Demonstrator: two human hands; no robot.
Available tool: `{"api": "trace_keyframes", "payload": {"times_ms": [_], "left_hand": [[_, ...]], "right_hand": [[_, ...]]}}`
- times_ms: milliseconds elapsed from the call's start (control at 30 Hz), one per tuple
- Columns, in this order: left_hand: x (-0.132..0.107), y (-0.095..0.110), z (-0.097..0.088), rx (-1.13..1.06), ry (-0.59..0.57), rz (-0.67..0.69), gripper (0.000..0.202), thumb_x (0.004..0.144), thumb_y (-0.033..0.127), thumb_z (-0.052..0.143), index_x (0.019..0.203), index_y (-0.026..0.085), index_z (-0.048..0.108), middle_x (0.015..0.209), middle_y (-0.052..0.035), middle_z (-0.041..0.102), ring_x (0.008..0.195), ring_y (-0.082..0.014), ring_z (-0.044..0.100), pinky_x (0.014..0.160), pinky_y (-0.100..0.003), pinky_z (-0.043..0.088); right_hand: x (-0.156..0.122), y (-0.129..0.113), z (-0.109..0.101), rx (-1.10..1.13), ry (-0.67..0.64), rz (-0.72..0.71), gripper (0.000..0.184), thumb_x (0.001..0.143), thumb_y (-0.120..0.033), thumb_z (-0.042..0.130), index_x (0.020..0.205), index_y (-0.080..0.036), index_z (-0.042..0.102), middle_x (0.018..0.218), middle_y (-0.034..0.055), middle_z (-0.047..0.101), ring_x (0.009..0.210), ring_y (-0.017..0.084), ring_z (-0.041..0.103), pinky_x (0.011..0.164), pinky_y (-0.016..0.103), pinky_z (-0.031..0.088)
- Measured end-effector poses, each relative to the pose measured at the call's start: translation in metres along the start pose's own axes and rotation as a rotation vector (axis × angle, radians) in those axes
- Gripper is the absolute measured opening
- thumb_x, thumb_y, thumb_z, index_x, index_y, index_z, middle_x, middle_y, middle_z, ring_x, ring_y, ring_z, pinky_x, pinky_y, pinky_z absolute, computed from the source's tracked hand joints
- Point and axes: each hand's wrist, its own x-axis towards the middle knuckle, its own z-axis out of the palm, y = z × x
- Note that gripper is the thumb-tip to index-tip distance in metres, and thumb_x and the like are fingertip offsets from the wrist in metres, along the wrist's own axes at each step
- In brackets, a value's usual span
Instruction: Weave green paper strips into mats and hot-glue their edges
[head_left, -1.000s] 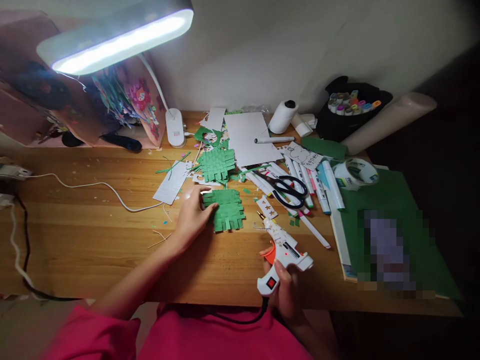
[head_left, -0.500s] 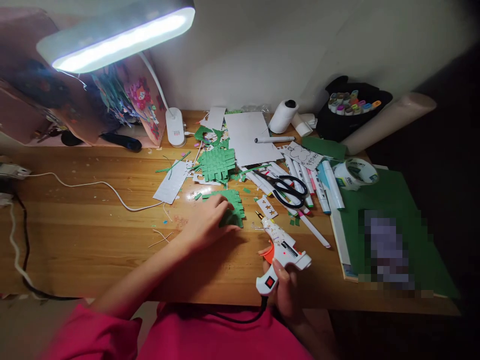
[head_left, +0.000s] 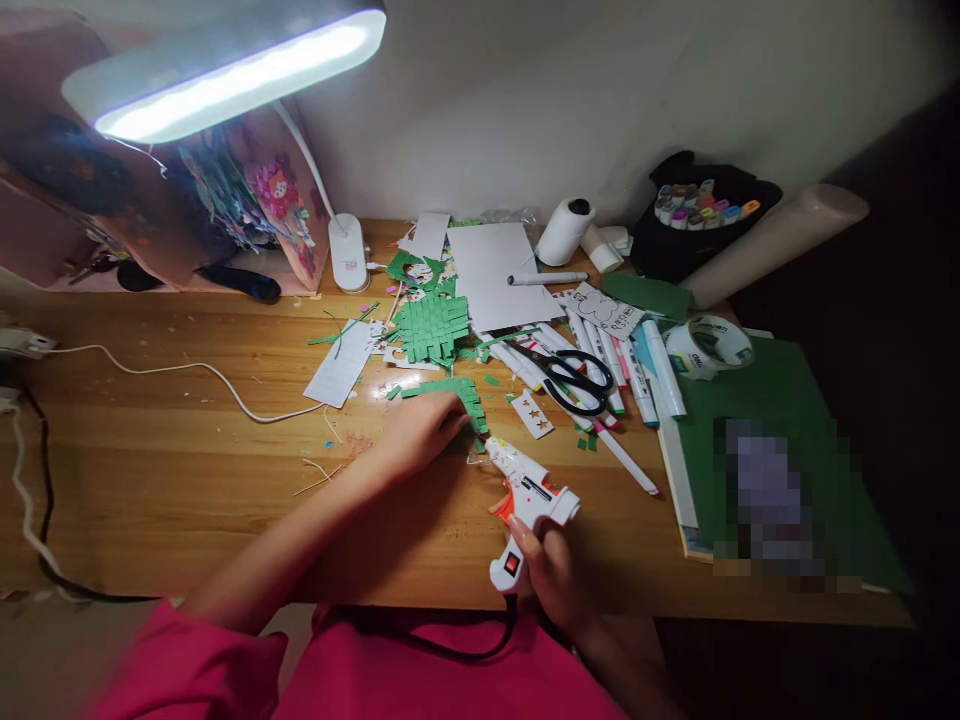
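Observation:
My right hand (head_left: 551,565) is wrapped round the handle of a white hot glue gun (head_left: 529,485), with a finger at its orange trigger. The gun's nozzle is at the lower right edge of a piece of woven green paper (head_left: 469,392). My left hand (head_left: 427,430) is closed, its fingers curled at that paper's lower edge; the fingertips are partly hidden. Just beyond lies a second woven green paper mat (head_left: 431,325). A white card with star cut-outs (head_left: 532,414) rests right of the nozzle.
Black-handled scissors (head_left: 574,380) lie on several markers (head_left: 630,460). Behind are a white sheet (head_left: 495,265) and a thread spool (head_left: 566,232). A tape roll (head_left: 709,347) sits on a green board (head_left: 780,390) at right. A lamp (head_left: 240,75) hangs over the left. The gun's cord (head_left: 487,655) crosses my lap.
My right hand has moved the glue gun left, bringing its nozzle to the woven green paper's edge. My left hand's fingers have curled in closer at that paper.

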Motion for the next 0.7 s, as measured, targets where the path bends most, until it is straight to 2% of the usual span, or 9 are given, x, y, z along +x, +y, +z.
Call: {"api": "trace_keyframes", "payload": {"times_ms": [100,200,700], "left_hand": [[0.0033,-0.0029,0.0006,-0.014,0.010,-0.021,0.015,0.089,0.026,0.049,0.084,0.017,0.061,0.081,-0.0045,0.065,0.071,-0.0168,0.057,0.061,-0.027,0.039],[0.0042,-0.0054,0.0020,-0.029,0.015,-0.023,0.015,0.089,0.027,0.050,0.085,0.018,0.062,0.081,-0.0042,0.066,0.072,-0.0166,0.057,0.062,-0.027,0.039],[0.0035,-0.0105,0.0073,-0.064,0.041,0.025,0.016,0.090,0.028,0.052,0.083,0.016,0.061,0.080,-0.0033,0.064,0.072,-0.0157,0.055,0.063,-0.027,0.040]], "right_hand": [[0.0016,-0.0029,0.0028,0.028,-0.080,0.086,0.036,0.061,-0.052,0.064,0.058,-0.017,0.056,0.048,-0.0034,0.050,0.047,0.013,0.046,0.047,0.025,0.039],[0.0018,-0.0051,0.0059,0.053,-0.054,0.098,0.038,0.060,-0.054,0.064,0.066,-0.017,0.060,0.050,-0.0036,0.051,0.047,0.014,0.047,0.046,0.025,0.038],[0.0002,-0.0092,0.0059,-0.015,0.020,0.064,0.037,0.061,-0.055,0.062,0.059,-0.018,0.057,0.051,-0.0024,0.051,0.047,0.014,0.048,0.046,0.025,0.039]]}}
